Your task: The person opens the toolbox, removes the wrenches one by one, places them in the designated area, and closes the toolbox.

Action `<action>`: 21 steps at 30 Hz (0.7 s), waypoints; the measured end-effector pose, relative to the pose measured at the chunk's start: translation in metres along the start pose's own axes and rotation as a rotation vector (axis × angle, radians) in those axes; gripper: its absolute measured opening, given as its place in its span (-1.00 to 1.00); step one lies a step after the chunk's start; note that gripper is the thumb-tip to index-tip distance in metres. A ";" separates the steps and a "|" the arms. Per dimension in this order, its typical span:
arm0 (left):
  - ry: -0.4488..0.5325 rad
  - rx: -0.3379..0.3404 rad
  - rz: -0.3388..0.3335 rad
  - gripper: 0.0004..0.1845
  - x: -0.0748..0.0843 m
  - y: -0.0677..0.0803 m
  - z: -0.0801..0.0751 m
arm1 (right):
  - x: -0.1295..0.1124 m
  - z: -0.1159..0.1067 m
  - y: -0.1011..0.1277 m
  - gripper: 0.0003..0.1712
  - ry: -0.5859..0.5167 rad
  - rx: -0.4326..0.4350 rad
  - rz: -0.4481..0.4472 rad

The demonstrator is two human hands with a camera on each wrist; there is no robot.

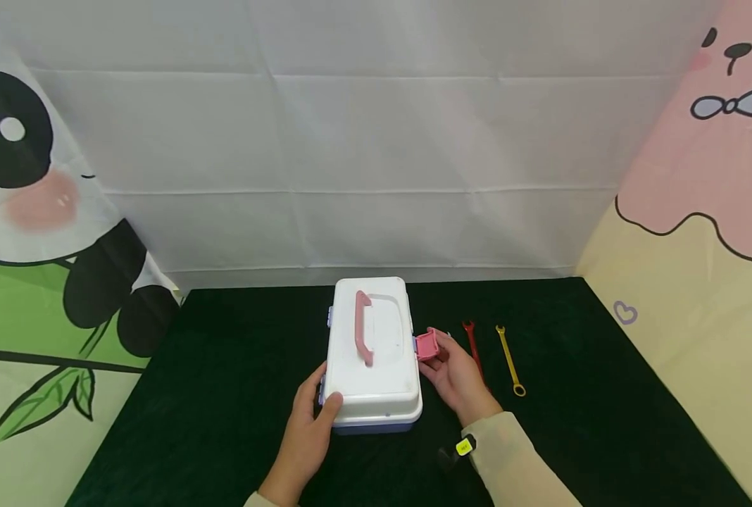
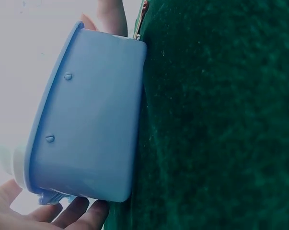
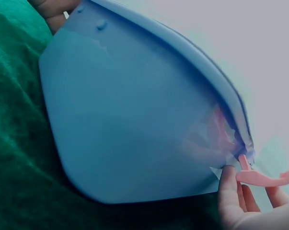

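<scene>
A storage box [image 1: 379, 387] with a white lid and a blue base [image 2: 94, 110] stands lengthwise on the table, its lid down. A pink carrying handle [image 1: 360, 331] lies along the lid's top. At the box's near left corner my left hand [image 1: 306, 433] holds on, thumb over the lid's edge and fingers against the side. On the right side a pink latch [image 1: 427, 346] sticks outward, swung away from the wall. My right hand [image 1: 455, 377] pinches this latch between thumb and fingers; the right wrist view shows the latch [image 3: 261, 178] at the fingertips.
Right of the box lie a red wrench [image 1: 472, 339], partly behind the right hand, and a yellow wrench [image 1: 509, 359]. Dark green cloth [image 1: 243, 352] covers the table. A white curtain [image 1: 376, 141] hangs behind, with printed cartoon cloths at both sides.
</scene>
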State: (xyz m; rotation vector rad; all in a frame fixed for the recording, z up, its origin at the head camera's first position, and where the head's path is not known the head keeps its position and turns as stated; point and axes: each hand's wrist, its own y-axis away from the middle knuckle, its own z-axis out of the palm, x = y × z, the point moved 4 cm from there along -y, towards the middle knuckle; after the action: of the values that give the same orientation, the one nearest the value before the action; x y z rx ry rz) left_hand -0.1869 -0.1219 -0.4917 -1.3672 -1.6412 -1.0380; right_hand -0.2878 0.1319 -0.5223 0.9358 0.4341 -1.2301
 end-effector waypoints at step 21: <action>-0.026 0.003 0.013 -0.21 -0.001 0.001 0.000 | -0.007 0.010 -0.004 -0.49 0.362 0.005 -0.093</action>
State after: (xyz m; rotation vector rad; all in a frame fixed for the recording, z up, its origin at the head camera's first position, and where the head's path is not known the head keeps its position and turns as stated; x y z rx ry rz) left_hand -0.1857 -0.1222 -0.4920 -1.3927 -1.6501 -1.0144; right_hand -0.2961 0.1281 -0.5127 1.1587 0.7681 -1.1461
